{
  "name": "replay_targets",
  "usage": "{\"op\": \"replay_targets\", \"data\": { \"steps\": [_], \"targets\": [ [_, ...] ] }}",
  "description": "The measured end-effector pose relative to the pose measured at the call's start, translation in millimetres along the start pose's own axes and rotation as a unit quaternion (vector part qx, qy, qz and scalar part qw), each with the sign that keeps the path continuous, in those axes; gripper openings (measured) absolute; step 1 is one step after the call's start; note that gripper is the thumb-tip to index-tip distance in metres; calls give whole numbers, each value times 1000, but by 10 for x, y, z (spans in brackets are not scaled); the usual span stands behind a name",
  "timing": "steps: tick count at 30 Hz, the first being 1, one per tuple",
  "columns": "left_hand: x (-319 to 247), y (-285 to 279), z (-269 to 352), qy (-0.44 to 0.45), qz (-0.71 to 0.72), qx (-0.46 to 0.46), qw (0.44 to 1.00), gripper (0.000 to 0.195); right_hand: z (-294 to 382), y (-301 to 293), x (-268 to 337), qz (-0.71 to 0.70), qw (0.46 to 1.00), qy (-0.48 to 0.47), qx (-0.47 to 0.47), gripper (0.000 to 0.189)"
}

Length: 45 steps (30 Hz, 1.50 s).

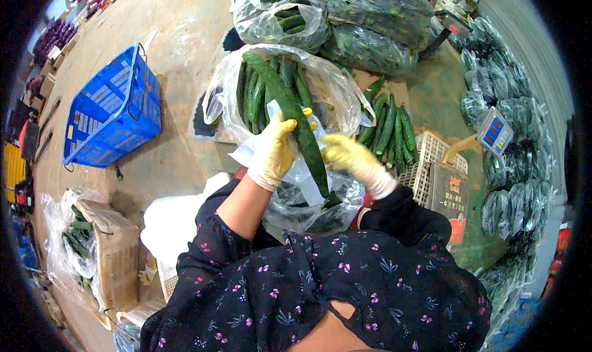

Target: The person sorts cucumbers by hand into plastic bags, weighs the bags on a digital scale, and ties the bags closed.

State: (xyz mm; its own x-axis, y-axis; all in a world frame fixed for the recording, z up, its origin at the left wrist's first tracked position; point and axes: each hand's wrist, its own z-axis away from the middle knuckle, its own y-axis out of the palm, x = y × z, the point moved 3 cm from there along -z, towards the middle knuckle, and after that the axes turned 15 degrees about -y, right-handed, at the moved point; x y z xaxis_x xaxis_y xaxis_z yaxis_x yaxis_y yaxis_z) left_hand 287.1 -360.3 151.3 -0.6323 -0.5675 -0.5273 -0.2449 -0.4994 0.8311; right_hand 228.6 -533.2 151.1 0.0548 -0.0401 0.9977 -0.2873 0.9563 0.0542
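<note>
My left hand, in a yellow-and-white glove, is shut on a long green cucumber that slants across the middle of the view. A thin white sheet lies under the cucumber and partly behind my fingers. Close to the cucumber's right side is my right hand, gloved alike and blurred; whether its fingers grip anything cannot be made out. Beyond my hands, a clear plastic bag gapes around several cucumbers. Another clear bag lies at my lap, its contents mostly hidden.
Loose cucumbers lie right of the bag, beside a pale plastic crate and a digital scale. Filled bags are piled ahead. A blue basket stands left; bagged produce lines the right side.
</note>
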Motion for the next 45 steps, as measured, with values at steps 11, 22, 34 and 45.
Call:
{"op": "replay_targets", "data": {
  "steps": [11,22,34,45],
  "targets": [
    [-103,181,327,-130,-49,86,987,46,245,-4,200,-125,968,-56,-209,24],
    [-387,272,662,-77,20,156,985,61,104,346,-486,198,972,-122,27,30],
    [613,-46,536,-385,-185,58,902,51,316,-416,-383,131,944,184,242,44],
    [439,84,328,-246,-57,-8,968,56,-1418,-1145,-1463,303,933,178,-71,71]
  ]
}}
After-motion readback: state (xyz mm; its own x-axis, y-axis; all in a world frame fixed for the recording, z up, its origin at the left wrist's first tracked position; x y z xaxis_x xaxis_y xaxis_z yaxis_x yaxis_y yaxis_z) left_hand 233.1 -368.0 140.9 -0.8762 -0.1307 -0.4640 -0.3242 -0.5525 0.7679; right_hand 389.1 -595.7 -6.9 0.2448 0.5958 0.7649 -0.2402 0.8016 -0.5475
